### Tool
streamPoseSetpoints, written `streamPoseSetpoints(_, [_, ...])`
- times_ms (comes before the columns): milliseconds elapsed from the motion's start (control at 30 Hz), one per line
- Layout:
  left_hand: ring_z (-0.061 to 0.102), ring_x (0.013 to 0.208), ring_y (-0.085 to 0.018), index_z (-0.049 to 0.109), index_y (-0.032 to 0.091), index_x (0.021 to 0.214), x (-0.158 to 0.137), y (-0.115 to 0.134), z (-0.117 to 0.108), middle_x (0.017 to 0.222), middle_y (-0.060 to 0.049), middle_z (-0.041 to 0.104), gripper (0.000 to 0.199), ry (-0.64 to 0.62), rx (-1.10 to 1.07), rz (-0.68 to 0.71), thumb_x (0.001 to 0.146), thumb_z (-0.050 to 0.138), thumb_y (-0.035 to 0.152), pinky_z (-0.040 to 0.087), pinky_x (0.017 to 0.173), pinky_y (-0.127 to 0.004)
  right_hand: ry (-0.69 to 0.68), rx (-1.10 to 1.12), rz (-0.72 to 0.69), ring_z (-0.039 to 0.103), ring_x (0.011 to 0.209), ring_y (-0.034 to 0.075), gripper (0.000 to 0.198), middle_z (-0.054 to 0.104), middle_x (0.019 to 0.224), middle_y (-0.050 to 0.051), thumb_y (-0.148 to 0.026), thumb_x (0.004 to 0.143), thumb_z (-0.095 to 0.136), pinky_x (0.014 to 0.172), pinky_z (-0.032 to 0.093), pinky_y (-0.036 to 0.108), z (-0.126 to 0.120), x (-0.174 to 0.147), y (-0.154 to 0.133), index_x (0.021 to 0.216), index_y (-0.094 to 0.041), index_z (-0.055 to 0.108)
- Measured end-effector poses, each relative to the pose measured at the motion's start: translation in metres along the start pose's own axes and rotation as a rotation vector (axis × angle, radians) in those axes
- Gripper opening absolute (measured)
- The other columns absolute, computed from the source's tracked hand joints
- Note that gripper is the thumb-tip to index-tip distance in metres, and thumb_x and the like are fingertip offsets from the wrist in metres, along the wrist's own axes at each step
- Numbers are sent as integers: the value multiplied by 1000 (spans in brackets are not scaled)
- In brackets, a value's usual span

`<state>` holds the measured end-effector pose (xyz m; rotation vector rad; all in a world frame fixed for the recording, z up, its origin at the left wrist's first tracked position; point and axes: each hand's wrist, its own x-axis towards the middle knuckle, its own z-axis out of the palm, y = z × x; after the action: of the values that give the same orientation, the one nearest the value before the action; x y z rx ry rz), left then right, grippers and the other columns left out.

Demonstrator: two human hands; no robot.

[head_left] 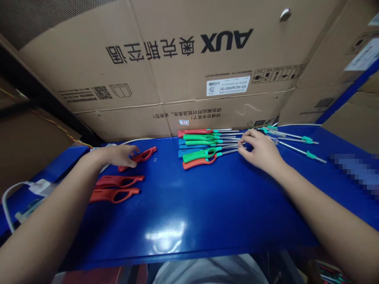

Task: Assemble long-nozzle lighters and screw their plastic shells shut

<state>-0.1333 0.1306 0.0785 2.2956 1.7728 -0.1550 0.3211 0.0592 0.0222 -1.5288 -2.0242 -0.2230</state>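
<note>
My left hand (pixel 120 155) is closed around a red plastic lighter handle (pixel 145 155), its front end pointing right. Two more red-orange handles without metal tubes, one (pixel 118 181) above another (pixel 115 195), lie just below it. To the right, my right hand (pixel 262 152) has its fingers curled and thumb drawn in at the tube tips of several stick lighters (pixel 204 155) in red, green, blue and orange. What the fingertips pinch, if anything, is hidden. Loose metal tubes with teal collars (pixel 296 149) lie behind and right of that hand.
A large cardboard sheet (pixel 177 79) stands along the back of the blue table (pixel 177 217). On the left edge are a white plug adapter (pixel 43 187) and a cable (pixel 7 205). A blurred patch (pixel 358 169) lies at the right.
</note>
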Motion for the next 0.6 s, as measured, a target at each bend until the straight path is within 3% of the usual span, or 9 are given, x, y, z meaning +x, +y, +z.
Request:
streamPoseSetpoints(100, [64, 70, -20, 66, 14, 96, -4, -11, 6, 83, -2, 73, 30, 9, 36, -17, 67, 72, 19, 49, 66, -27, -15, 88, -27, 65, 95, 27, 12, 65, 99, 10, -22, 86, 55, 85, 51, 41, 4, -1, -5, 83, -19, 67])
streamPoseSetpoints(233, [65, 87, -21, 66, 13, 98, -14, -7, 0, 94, -4, 72, 19, 66, 61, 58, 84, 58, 24, 49, 81, -29, 49, 315, -89, 65, 90, 23, 12, 66, 97, 9, -19, 89, 54, 84, 53, 40, 11, -2, -15, 90, -19, 66])
streamPoseSetpoints(300, [65, 93, -22, 64, 11, 108, -26, 4, -7, 102, -6, 70, 26, 109, 68, 130, 91, 52, 27, 49, 87, -31, 83, 404, -123, 65, 91, 22, 12, 66, 98, 9, -20, 91, 56, 83, 54, 39, 12, -4, -25, 97, -20, 66])
streamPoseSetpoints(333, [64, 95, -23, 63, 11, 110, -32, 12, -9, 103, -6, 68, 28, 201, 95, 195, 93, 51, 29, 49, 89, -33, 95, 438, -140, 65, 92, 22, 13, 66, 101, 9, -21, 92, 57, 84, 54, 38, 12, -5, -32, 102, -20, 65])
streamPoseSetpoints(433, [64, 89, -22, 62, 14, 109, -46, 44, -2, 99, -2, 65, 26, 369, 99, 346, 93, 55, 34, 50, 86, -33, 110, 496, -261, 62, 107, 23, 37, 61, 118, 12, -31, 92, 64, 91, 53, 39, 9, -10, -53, 127, -22, 55])
streamPoseSetpoints(500, [64, 92, -21, 63, 20, 112, -51, 68, 17, 105, -1, 65, 25, 252, 25, 490, 91, 60, 32, 51, 85, -31, 57, 487, -430, 58, 116, 24, 48, 57, 125, 14, -39, 91, 67, 96, 51, 40, 7, -14, -65, 133, -22, 51])
streamPoseSetpoints(600, [64, 99, -23, 62, 23, 119, -53, 103, 58, 112, -6, 64, 29, 132, -84, 689, 91, 62, 29, 52, 89, -33, -85, 374, -682, 59, 107, 21, 35, 61, 120, 12, -45, 94, 62, 89, 48, 35, 6, -19, -75, 119, -21, 61])
